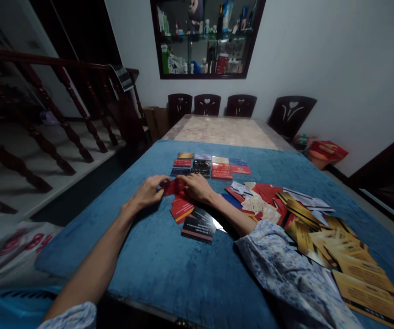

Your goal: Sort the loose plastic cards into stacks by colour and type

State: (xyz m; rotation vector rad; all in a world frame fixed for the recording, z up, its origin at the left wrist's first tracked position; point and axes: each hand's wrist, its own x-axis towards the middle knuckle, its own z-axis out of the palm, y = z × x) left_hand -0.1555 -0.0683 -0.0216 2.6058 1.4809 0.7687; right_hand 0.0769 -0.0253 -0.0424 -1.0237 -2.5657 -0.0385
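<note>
A red card (170, 188) lies between my two hands in the middle of the table. My left hand (149, 189) pinches its left edge with thumb and fingers. From the other side, my right hand (197, 187) has its fingers curled on the card's right end, partly hiding it. Just below them are red cards with a yellow stripe (182, 211) and a dark card with a stripe (197, 226), overlapping. Beyond my hands, cards stand in rows, among them a gold card (185, 156), a black card (202, 163) and a red card stack (222, 171).
A loose heap of red and white cards (263, 196) spreads beside my right forearm, and gold cards (345, 249) fan out further right. All lie on a blue cloth (149, 269). Chairs (207, 105) line the far end; a plastic bag (15, 246) is at left.
</note>
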